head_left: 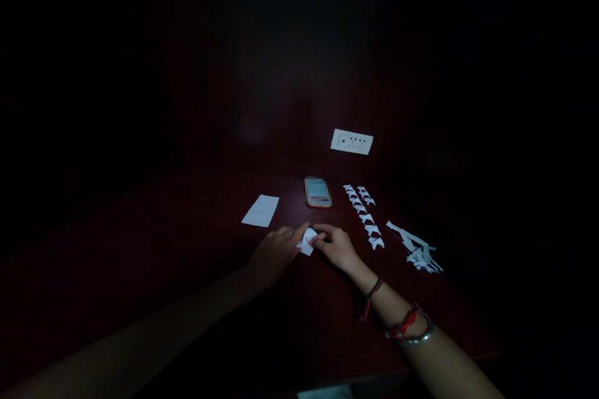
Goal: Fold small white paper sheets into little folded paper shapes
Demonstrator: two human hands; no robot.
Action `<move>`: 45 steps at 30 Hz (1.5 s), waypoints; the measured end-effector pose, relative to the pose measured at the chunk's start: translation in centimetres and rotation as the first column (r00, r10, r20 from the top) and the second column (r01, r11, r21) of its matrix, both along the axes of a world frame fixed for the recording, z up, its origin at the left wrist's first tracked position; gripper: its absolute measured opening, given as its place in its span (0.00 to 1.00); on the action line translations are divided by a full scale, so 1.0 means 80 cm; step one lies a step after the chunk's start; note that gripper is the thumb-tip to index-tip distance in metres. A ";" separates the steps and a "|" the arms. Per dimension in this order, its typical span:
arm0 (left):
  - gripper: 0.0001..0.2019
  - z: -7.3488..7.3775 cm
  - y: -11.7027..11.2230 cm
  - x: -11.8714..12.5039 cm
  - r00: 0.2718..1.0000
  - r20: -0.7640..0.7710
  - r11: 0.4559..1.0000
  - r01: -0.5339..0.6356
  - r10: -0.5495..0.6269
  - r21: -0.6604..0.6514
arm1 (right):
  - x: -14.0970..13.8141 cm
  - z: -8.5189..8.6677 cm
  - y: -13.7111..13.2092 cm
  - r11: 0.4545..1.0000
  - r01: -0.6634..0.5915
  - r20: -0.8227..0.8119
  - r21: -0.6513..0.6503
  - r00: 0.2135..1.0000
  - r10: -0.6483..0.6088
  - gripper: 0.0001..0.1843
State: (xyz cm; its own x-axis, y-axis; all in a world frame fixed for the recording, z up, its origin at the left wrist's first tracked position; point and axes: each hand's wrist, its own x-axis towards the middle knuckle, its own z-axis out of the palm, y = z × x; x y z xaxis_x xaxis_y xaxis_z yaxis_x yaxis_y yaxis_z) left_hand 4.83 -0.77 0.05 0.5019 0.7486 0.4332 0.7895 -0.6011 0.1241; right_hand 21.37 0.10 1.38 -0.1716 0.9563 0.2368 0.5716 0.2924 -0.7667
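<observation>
Between my two hands a small white piece of paper (307,243) lies on the dark red table, with what looks like a fold in it. My left hand (277,254) rests over its left edge, fingers closed against it; a ring shows on one finger. From the right, my right hand (336,245) pinches the paper's other edge with thumb and fingers. Part of the paper is hidden under the fingers. A larger white sheet (261,211) lies flat beyond my left hand.
A phone (318,192) lies past my hands. Rows of small folded paper pieces (364,218) stretch to the right, beside a heap of paper strips (421,254). A wall socket (352,141) sits at the back. Something pale (325,392) shows below the table's front edge (365,380).
</observation>
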 end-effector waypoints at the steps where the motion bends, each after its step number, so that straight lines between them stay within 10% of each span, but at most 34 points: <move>1: 0.24 0.000 0.002 -0.001 1.000 0.015 1.000 0.007 -0.007 -0.013 | 0.000 0.000 0.000 1.000 0.003 0.003 0.001 1.000 -0.003 0.19; 33: 0.07 0.008 0.007 -0.003 0.965 0.259 0.984 0.007 0.040 -0.178 | -0.003 0.003 -0.004 0.997 0.004 0.080 0.079 0.997 -0.010 0.11; 45: 0.12 0.010 0.004 -0.001 0.950 0.308 0.994 -0.007 0.041 -0.111 | -0.010 0.003 -0.003 0.998 -0.053 -0.270 -0.031 0.962 0.043 0.08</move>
